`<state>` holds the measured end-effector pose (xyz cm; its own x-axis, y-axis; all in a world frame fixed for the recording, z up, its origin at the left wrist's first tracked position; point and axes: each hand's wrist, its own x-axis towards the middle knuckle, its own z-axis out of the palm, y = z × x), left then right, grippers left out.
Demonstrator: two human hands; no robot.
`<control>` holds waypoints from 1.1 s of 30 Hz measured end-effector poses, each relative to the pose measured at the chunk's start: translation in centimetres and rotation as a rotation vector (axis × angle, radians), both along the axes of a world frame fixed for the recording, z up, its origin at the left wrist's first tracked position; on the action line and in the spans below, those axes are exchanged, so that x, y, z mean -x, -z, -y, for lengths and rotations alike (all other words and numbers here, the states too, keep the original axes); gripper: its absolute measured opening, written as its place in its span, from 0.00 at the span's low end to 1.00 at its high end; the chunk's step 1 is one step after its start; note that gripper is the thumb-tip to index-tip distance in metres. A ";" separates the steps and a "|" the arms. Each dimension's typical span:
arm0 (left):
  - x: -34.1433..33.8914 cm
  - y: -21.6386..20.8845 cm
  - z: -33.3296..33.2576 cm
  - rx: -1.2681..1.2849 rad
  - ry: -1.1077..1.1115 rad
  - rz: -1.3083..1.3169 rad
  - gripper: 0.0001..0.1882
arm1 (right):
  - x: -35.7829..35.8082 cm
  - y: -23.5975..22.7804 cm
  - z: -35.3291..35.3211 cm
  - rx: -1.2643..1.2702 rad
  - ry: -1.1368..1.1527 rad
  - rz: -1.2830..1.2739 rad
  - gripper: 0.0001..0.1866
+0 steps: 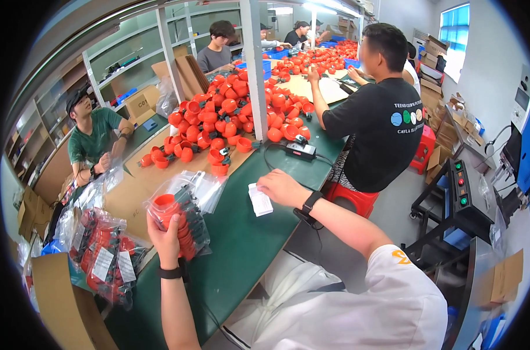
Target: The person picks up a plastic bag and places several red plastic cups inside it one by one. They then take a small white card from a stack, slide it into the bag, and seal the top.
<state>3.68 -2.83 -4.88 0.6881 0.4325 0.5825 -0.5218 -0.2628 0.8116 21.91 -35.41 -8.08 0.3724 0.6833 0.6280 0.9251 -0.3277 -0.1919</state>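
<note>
My left hand [164, 233] is closed round a clear plastic bag [196, 224] of stacked red plastic cups with dark grey clips. The bag is tilted above the near left part of the table. Ahead of my body, my right hand [283, 188] pinches the upper end of a small white printed paper slip [260, 201] over the green tabletop. Whether more slips lie under it I cannot tell. Flat clear bags [209, 191] lie just beyond the held bag. To the left, filled bags [108, 254] of red cups with white slips are piled up.
A big heap of loose red cups [218, 111] covers the far table around a white post [253, 70]. A black adapter box [300, 151] with a cable sits on the green table [247, 245]. Co-workers sit on both sides; one in black [381, 111] is close on the right.
</note>
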 end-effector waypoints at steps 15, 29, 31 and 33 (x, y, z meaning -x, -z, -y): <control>0.1 -1.6 0.6 0.033 0.020 0.001 0.29 | 0.5 -4.9 0.2 -0.007 0.030 -0.088 0.08; 0.8 -2.5 0.3 0.128 0.057 0.037 0.29 | 1.9 -10.2 -0.9 -0.340 -0.330 -0.759 0.08; 0.7 -2.7 0.3 0.129 0.061 0.043 0.29 | 2.3 -9.8 -0.2 -0.288 -0.501 -0.731 0.13; 0.7 -2.7 0.6 0.136 0.070 0.047 0.29 | 2.2 -9.2 -0.2 -0.319 -0.581 -0.735 0.13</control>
<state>2.94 -3.39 -2.22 0.6925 0.4620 0.5541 -0.5733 -0.1138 0.8114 19.75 -35.18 1.14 0.4034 0.7225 0.5615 0.5412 0.3064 -0.7831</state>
